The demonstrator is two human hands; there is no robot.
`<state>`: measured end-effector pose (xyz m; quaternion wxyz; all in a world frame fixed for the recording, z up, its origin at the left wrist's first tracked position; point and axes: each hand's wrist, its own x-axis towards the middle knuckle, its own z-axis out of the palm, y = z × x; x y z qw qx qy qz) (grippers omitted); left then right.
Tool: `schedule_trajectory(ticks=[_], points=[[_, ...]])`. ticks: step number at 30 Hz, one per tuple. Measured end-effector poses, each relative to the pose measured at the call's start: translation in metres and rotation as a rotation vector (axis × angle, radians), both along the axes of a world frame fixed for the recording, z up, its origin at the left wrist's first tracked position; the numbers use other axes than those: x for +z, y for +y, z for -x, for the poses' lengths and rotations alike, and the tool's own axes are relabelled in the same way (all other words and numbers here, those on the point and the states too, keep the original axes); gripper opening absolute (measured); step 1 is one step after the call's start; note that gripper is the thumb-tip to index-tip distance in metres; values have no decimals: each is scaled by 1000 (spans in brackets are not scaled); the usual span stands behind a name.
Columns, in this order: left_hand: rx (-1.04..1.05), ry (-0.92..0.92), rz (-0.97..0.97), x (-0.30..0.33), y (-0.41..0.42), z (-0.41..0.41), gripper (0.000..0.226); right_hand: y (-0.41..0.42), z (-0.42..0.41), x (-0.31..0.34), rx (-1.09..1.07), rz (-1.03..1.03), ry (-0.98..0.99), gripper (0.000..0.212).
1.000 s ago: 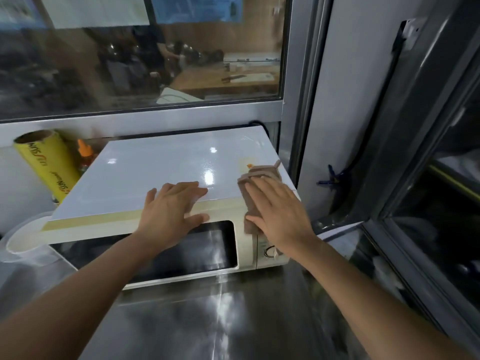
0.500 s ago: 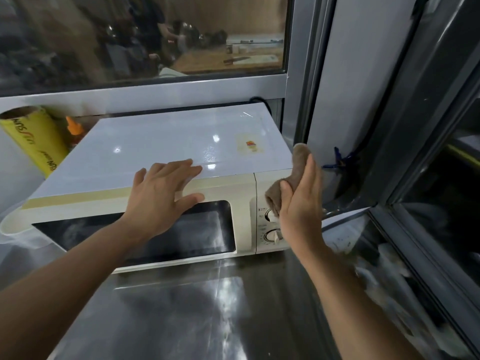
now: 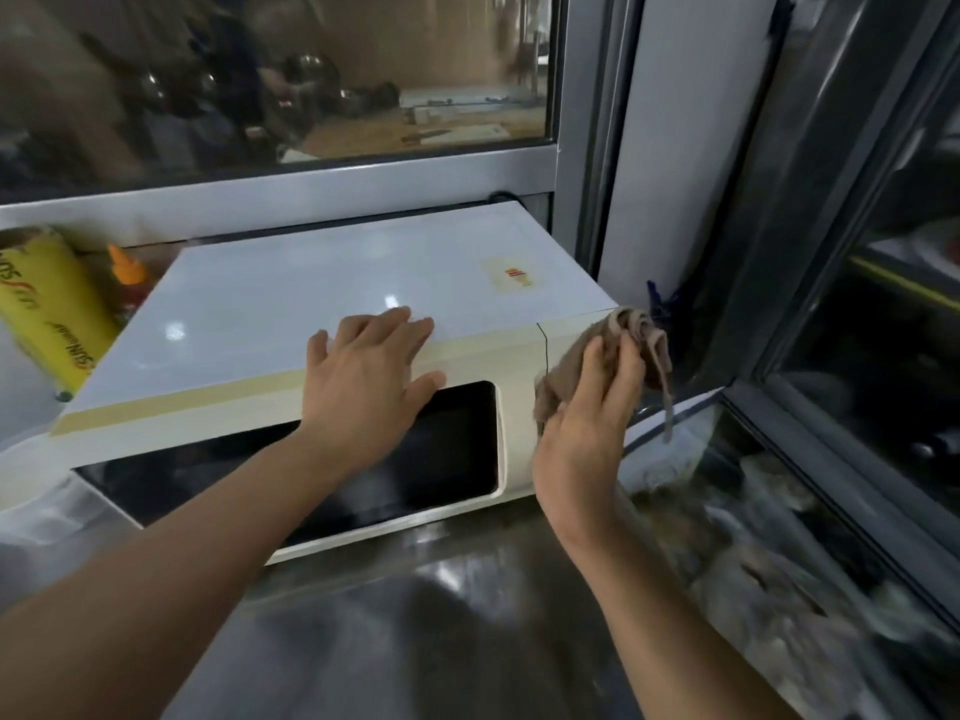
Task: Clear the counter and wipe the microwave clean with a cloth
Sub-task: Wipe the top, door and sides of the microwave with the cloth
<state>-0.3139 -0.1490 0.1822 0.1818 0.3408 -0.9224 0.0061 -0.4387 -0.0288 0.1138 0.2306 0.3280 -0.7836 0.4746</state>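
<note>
A cream-white microwave (image 3: 332, 298) stands on a steel counter (image 3: 441, 626), its dark door window facing me. My left hand (image 3: 371, 387) lies flat, fingers spread, over the front top edge above the door. My right hand (image 3: 587, 428) presses a crumpled brown cloth (image 3: 631, 345) against the microwave's front right corner and hides the control panel. A loose strip of the cloth hangs down to the right.
A yellow roll of wrap (image 3: 49, 314) and an orange-capped bottle (image 3: 127, 270) stand left of the microwave by the wall. A clear plastic container (image 3: 47, 501) sits at the lower left. A metal-framed window (image 3: 322, 168) runs behind; a glass-fronted case (image 3: 857, 407) closes the right side.
My right hand slid the cloth off the microwave's top, down over the front right corner to the control panel. My left hand stayed on the top edge.
</note>
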Motion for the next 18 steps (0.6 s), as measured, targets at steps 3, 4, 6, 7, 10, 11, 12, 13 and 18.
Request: schedule_trajectory(ticks=[3, 4, 6, 7, 10, 11, 12, 13, 18], points=[[4, -12, 40, -3, 0, 0, 52, -4, -12, 12, -14, 122, -121, 46], [3, -13, 51, -4, 0, 0, 52, -5, -18, 11, 6, 121, -93, 43], [1, -15, 71, -5, -1, -1, 52, -5, -28, 8, 82, 116, -6, 37], [0, -16, 80, -5, -2, -1, 52, -4, -29, 7, 116, 108, 32, 35], [-2, -13, 87, -6, -3, -1, 53, 5, -12, 8, 185, 40, 121, 34], [-1, -11, 86, -6, -3, -1, 53, 8, -4, 8, 193, 4, 125, 34], [-3, -8, 85, -6, -3, -1, 53, 11, 4, 9, 185, -20, 101, 34], [-8, -5, 82, -6, -3, -1, 53, 14, 11, 11, 162, -23, 54, 33], [-19, 6, 67, -6, -2, -1, 52, 19, 30, 16, 46, 20, -109, 34]])
